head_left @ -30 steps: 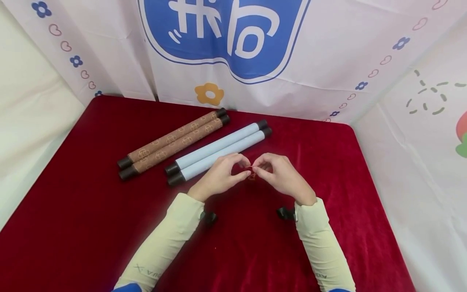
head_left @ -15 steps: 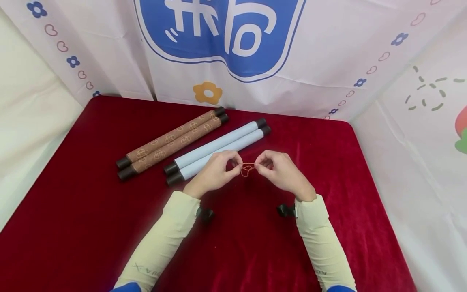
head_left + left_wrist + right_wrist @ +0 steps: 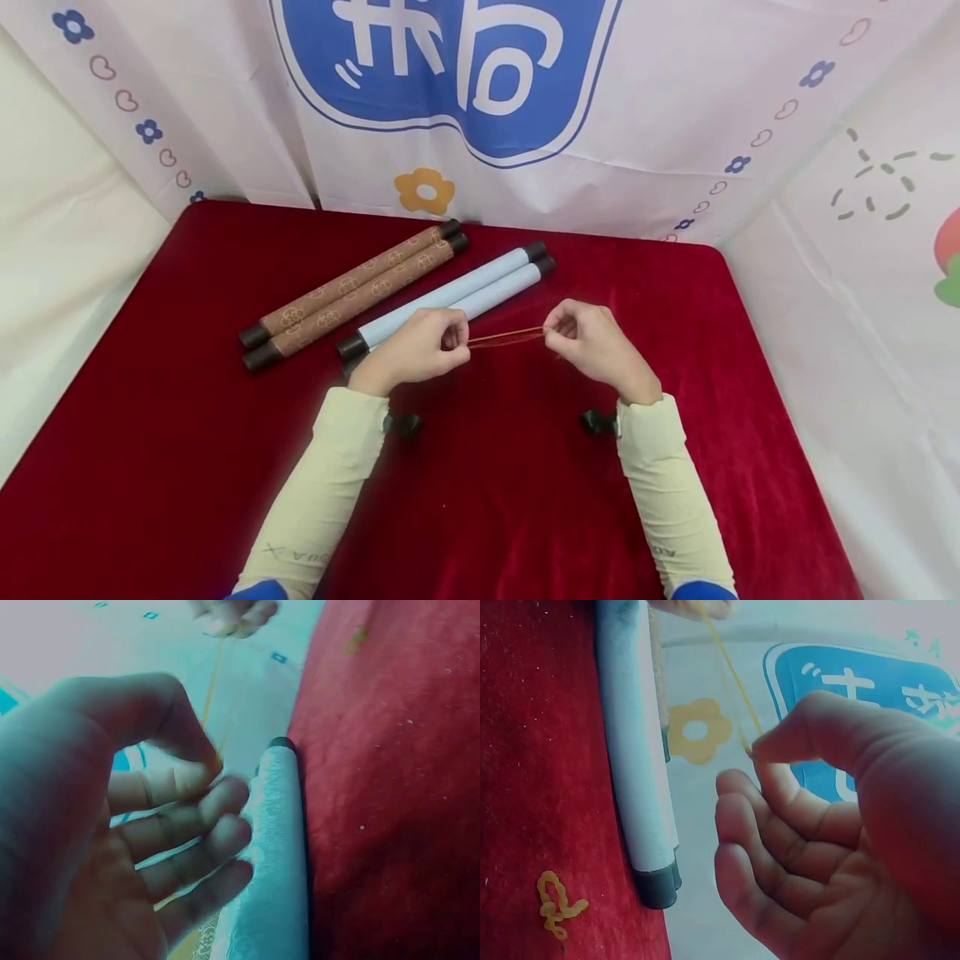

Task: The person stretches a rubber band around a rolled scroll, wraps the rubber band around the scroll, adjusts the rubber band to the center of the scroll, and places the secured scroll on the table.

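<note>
A thin orange-yellow rubber band [image 3: 506,335] is stretched between both hands above the table, its strands running side by side. My left hand [image 3: 420,346] pinches one end between thumb and index finger, the other fingers loosely bent. At the other end, my right hand [image 3: 596,343] pinches it the same way. Beneath and behind the left hand lies a pair of light blue rolls [image 3: 442,297] with black ends, partly covered by that hand. In the right wrist view, a small heap of yellow rubber bands [image 3: 555,904] lies on the red cloth.
A pair of brown patterned rolls [image 3: 352,287] with black ends lies left of the blue pair. Red velvet cloth [image 3: 480,500] covers the table. White printed curtains [image 3: 645,125] rise behind and at the sides.
The hands have moved apart, left hand leftward and right hand slightly rightward. The rubber band, a slack tangled loop half a second ago, is now drawn out long between them.
</note>
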`<action>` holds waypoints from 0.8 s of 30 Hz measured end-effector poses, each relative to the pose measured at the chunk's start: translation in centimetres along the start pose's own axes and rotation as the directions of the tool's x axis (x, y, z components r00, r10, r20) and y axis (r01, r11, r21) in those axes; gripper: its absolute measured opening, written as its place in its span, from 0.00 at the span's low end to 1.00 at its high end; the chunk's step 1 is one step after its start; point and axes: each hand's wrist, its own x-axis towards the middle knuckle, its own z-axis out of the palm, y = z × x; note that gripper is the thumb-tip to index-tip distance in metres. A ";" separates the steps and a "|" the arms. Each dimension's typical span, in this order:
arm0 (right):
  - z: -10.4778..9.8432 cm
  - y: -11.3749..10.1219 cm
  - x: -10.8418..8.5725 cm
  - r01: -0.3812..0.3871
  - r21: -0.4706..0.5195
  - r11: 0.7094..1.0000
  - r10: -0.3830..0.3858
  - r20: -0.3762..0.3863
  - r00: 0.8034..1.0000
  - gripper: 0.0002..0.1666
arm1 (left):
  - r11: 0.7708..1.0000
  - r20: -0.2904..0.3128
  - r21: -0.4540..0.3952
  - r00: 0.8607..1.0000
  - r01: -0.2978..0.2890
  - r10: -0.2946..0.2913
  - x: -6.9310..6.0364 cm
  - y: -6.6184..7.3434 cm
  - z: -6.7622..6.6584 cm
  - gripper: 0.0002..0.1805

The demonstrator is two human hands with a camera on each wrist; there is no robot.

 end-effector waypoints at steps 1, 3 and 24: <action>0.0 0.0 0.0 -0.001 0.011 1.000 0.001 0.003 1.000 0.02 | 1.000 -0.001 -0.022 1.000 0.000 0.000 0.0 -0.1 0.0 0.01; 0.3 0.0 0.1 0.012 0.034 0.999 -0.012 0.016 1.000 0.02 | 0.998 -0.004 -0.069 1.000 -0.001 0.001 0.1 0.0 0.0 0.01; 3.1 -1.4 0.6 0.069 0.030 0.997 -0.071 0.063 0.995 0.08 | 0.978 0.025 -0.144 0.988 0.153 -0.151 0.6 0.9 1.0 0.04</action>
